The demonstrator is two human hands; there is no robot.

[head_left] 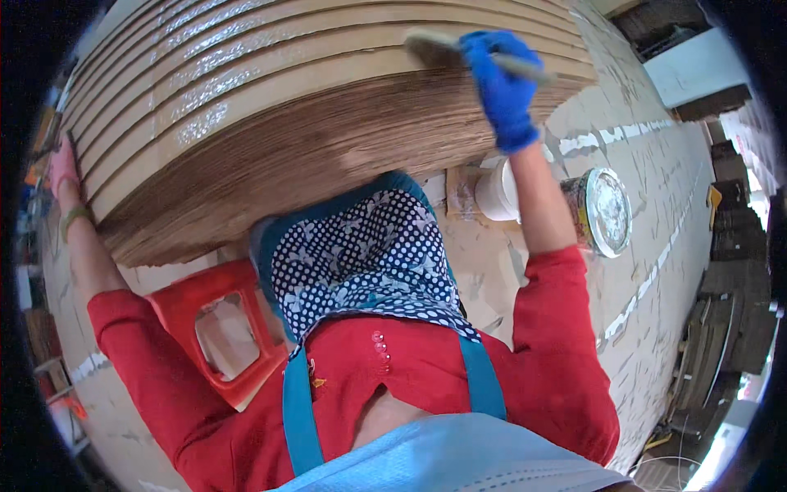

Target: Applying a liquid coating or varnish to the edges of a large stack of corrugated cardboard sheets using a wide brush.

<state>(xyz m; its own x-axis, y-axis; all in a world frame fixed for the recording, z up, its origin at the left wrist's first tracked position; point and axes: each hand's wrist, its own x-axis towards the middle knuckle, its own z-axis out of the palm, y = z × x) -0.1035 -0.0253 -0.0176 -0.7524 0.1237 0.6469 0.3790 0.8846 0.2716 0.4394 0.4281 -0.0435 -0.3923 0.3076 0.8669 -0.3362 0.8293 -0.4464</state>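
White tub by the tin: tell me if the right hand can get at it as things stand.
Probably yes, but not free-handed. The right hand in a blue glove grips a brush up on the boards. The white tub sits just under that forearm beside the tin, with nothing between them.

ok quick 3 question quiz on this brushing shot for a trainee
1. True or false: the right hand in a blue glove grips a paintbrush over the stacked wooden boards.
2. Where does the left hand rest? A) on the left end of the boards B) on the red plastic stool C) on the paint tin
3. Fill in: the white cup stands beside the paint ____.

Key: 1 true; 2 A; 3 tin
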